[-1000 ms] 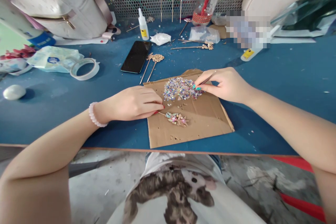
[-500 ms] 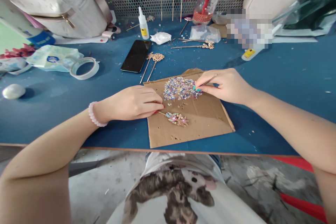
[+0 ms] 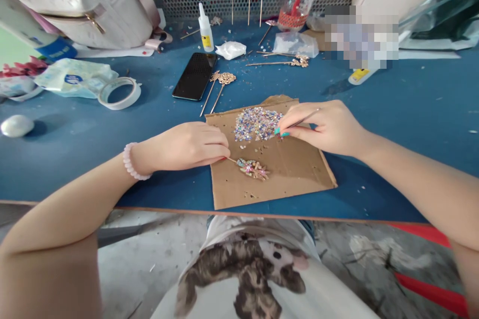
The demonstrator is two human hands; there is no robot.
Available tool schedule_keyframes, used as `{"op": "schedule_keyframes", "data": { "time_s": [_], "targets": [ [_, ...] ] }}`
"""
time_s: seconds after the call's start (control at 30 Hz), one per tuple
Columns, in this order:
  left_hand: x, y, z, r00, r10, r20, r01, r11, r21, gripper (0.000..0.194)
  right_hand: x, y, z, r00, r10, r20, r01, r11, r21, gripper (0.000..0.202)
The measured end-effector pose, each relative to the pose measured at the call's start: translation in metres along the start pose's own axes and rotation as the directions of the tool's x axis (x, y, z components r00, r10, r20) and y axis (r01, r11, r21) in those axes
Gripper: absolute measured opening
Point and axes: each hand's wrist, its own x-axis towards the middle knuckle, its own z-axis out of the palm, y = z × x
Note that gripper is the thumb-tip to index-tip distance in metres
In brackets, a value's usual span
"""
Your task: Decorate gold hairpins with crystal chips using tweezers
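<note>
My left hand (image 3: 194, 145) pinches the thin stem of a hairpin (image 3: 253, 168), whose jewelled head with pink and pale green stones rests over a piece of cardboard (image 3: 292, 174). Between the fingers of my right hand (image 3: 322, 123) is a pair of slim metal tweezers (image 3: 307, 116), held at a slant. Their tips are hidden by my fingertips at the right edge of a pile of small coloured rhinestones (image 3: 255, 123). Whether the tweezers grip a stone is too small to tell. A few loose stones lie between the pile and the hairpin.
Behind the cardboard lie a black phone (image 3: 195, 76) and bare gold hairpins (image 3: 225, 79). A glue bottle (image 3: 205, 30) stands farther back, near a tumbler (image 3: 299, 2). Left are a tape roll (image 3: 119, 93) and a wipes pack (image 3: 77, 79). Another glue bottle (image 3: 359, 76) lies right.
The whole view has shifted slightly. My right hand stays at the pile's right edge, with the tweezers a little flatter. My left hand keeps its pinch on the hairpin stem.
</note>
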Motion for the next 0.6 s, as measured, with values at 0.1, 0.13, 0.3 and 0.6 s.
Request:
{"op": "schedule_keyframes", "data": {
  "time_s": [0.1,0.13,0.3,0.6],
  "targets": [
    [0.0,0.001,-0.001,0.999,-0.018,0.035,0.02,0.999,-0.045,0.026,-0.001,-0.015,0.004,0.999,-0.034,0.025,0.032,0.997,0.074,0.023],
    [0.0,0.002,-0.001,0.999,-0.026,0.048,0.029,0.998,-0.055,0.026,-0.001,-0.02,0.006,0.998,-0.053,0.033,0.049,0.993,0.106,0.022],
    [-0.002,0.004,0.0,0.996,-0.033,0.079,0.042,0.993,-0.108,0.026,-0.003,-0.032,0.021,0.987,-0.156,0.03,0.151,0.978,0.142,0.017],
    [-0.005,0.006,-0.008,0.982,-0.043,0.186,0.029,0.996,0.079,0.035,-0.003,-0.028,0.032,0.956,-0.292,0.025,0.292,0.956,0.0,0.013]
  ]
}}
